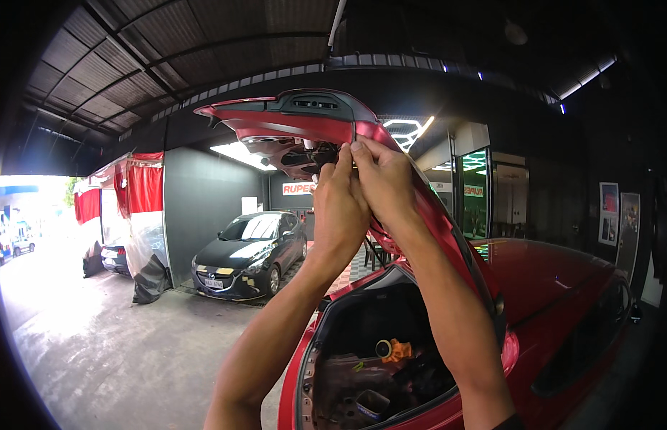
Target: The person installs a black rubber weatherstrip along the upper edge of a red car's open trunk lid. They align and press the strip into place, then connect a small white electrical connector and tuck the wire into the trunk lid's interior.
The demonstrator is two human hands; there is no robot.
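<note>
One red tailgate [294,125], raised above one trunk [366,308]. Two hands at its edge: left hand [341,208], right hand [386,179], both narrow; contents cannot be told. Trunk holds one orange item [399,350], one container [373,403].

Below you, the open trunk [331,376] carries an orange item [401,351] with a yellow disc [383,349] near its middle, a small green strip [358,366] beside that, and a dark tub [373,403] toward its near edge.
</note>
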